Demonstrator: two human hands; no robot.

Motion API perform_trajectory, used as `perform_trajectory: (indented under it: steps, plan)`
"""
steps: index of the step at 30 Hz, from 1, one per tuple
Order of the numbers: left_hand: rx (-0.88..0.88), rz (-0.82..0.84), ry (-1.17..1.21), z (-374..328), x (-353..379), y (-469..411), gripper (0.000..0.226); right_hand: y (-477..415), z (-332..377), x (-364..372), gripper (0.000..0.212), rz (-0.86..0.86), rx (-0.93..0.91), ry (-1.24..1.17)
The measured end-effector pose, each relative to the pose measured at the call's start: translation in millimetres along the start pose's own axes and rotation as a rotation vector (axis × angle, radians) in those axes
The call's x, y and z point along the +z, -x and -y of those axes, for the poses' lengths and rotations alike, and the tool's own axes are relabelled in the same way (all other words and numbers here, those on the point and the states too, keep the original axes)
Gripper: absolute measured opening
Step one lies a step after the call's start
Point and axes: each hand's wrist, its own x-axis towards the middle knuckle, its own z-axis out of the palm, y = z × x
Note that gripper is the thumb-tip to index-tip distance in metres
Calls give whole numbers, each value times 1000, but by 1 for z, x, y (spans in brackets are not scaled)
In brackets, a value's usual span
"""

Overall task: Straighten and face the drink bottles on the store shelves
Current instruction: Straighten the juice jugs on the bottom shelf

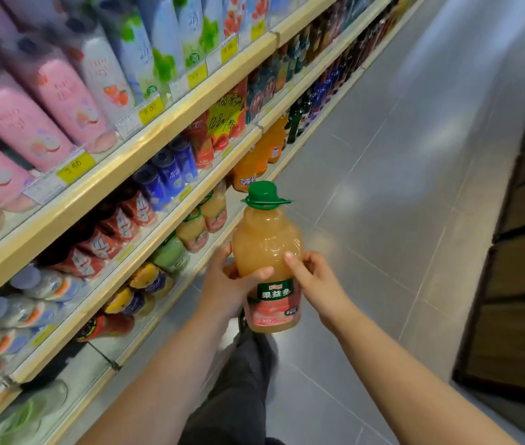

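Grey floor (415, 162) runs beside wooden shelves (171, 123) packed with drinks. 1 bottle (267, 242) of juice, green cap up and label toward the camera, is off the shelves, held upright over the aisle. The left hand (227, 285) wraps its middle with the thumb across the front, and the right hand (315, 279) curls its fingertips onto the other side. I judge the job partway at most, since this bottle is not yet set back. Whether the matching bottles (205, 216) on a lower shelf are faced is hard to tell. Near rows are blurred, top rows are cut off, and far labels are too small to read.
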Motion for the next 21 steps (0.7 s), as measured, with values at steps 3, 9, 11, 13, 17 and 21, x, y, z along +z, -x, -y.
perform_trajectory:
  steps: [3,9,11,13,17,21]
  plan:
    - [-17,-26,2,-18,24,-39,92,-44,21,-22,61,31,23,20]
    - [-3,-83,-27,-55,61,-115,88,-126,64,-58,49,56,24,86]
    - [-6,-131,-17,-61,72,-138,97,-154,74,-67,46,72,20,121]
    - [-7,-197,-16,-63,82,-161,101,-184,83,-76,45,108,19,142]
    - [-29,-301,31,-63,104,-203,110,-246,97,-89,38,237,-12,194]
    - [-54,-407,170,-56,129,-237,111,-308,103,-102,44,446,-11,324]
